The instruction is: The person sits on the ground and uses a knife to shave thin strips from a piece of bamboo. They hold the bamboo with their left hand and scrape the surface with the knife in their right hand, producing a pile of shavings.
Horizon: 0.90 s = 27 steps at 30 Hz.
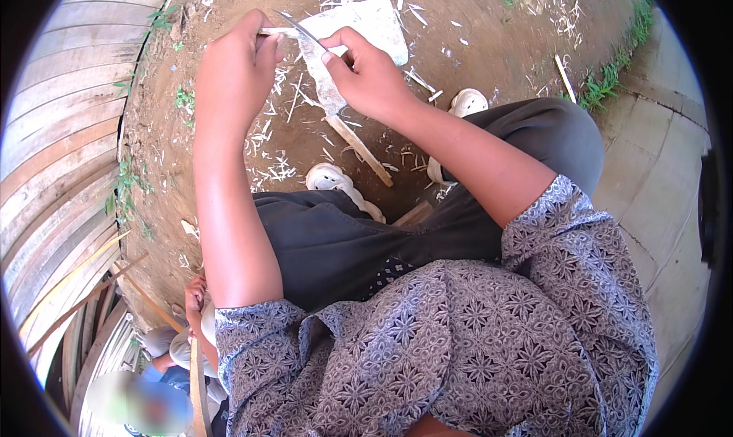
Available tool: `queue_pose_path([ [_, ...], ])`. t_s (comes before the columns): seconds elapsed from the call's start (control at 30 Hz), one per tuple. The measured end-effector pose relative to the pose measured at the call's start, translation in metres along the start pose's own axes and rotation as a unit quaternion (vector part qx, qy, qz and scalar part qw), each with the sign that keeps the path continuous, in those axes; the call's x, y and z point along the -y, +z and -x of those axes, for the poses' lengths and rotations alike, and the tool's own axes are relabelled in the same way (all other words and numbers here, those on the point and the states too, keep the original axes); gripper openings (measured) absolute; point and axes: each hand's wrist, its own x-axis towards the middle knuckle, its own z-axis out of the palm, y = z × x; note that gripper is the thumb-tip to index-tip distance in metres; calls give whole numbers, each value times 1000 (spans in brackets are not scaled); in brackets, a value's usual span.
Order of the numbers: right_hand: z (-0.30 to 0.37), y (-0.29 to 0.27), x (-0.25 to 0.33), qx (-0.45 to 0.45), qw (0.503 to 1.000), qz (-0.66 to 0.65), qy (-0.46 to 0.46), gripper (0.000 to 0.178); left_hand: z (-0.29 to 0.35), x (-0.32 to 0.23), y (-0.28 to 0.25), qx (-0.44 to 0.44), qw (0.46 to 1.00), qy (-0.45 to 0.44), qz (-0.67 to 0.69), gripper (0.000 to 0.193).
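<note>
My left hand (238, 63) is closed, pinching a thin pale strip of wood (281, 32) between thumb and fingers. My right hand (365, 74) grips a knife (305, 32), its handle hidden in the fingers. The narrow blade slants up and left, crossing the strip close to my left fingertips. Just beyond and below the hands lies a pale flat stone slab (374, 28). Beneath my right hand, on the ground, is what looks like a machete, with a broad greyish blade (327, 89) and a wooden handle (359, 150) pointing toward my feet.
Pale wood shavings (267, 166) litter the brown dirt (450, 13). My light clogs (332, 179) stand on either side of the wooden handle. Curved planks (72, 108) border the left; paving (649, 177) lies right. At lower left, another person's hand (195, 292) is near long wooden strips (197, 383).
</note>
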Motion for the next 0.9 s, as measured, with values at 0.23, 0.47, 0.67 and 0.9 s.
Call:
queue_pose_path([
  [0.23, -12, -15, -62, -5, 992, 107, 64, 18, 1, -13, -6, 28, 1000, -8, -11, 9],
  [0.47, -15, -11, -76, -13, 992, 94, 86, 20, -2, -5, -5, 9, 1000, -14, 14, 8],
  [0.67, -18, 1, -8, 18, 999, -23, -15, 16, 3, -6, -9, 22, 1000, 10, 18, 7],
  [0.9, -21, -3, -45, 18, 1000, -14, -13, 20, 7, 8, -8, 33, 998, 32, 38, 5],
])
